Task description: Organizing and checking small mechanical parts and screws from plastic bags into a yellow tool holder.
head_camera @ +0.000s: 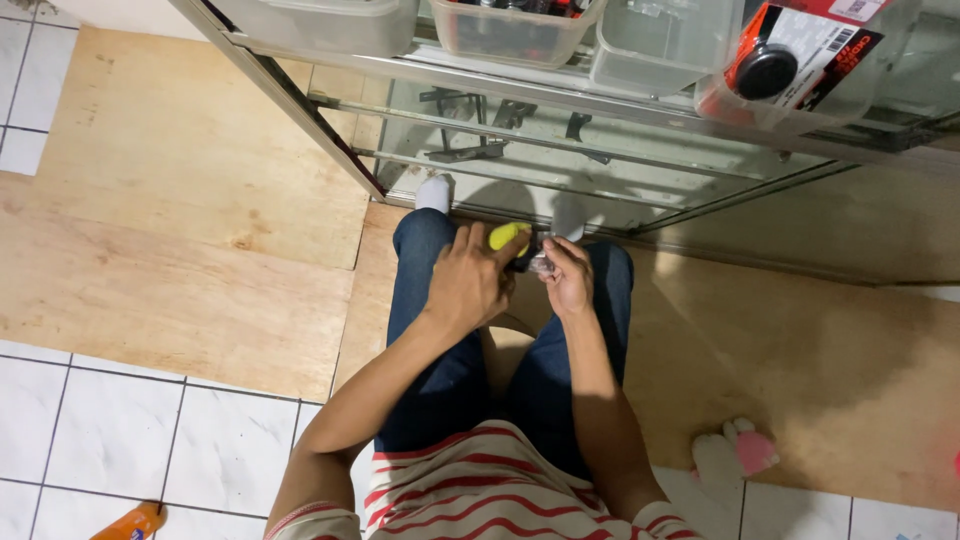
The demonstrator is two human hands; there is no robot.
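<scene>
A yellow-handled tool (508,237), likely a screwdriver, sits just above the centre of the view, over the person's knees and close to the foot of a glass cabinet (600,160). The left hand (468,285) has its grip closed around the yellow handle, the handle's end poking out at about 1 o'clock from the knuckles. The tool's dark front part runs toward 3 o'clock and meets a small clear or silvery piece (541,264), too small to tell what it is. The right hand (570,280) has its grip pinched shut on that piece, fingertips touching it, directly beside the left hand.

Under both hands are legs in blue jeans (430,380) and white socks (434,193), feet pointing at 12 o'clock. A red-and-white striped shirt (480,495) fills the bottom edge. Clear plastic bins (330,25) stand on the cabinet's top at 12 o'clock. The floor is plywood sheets (190,230) over white tiles (110,440). A pink and white slipper (735,455) lies at 4 o'clock, an orange bottle (130,523) at 8 o'clock.
</scene>
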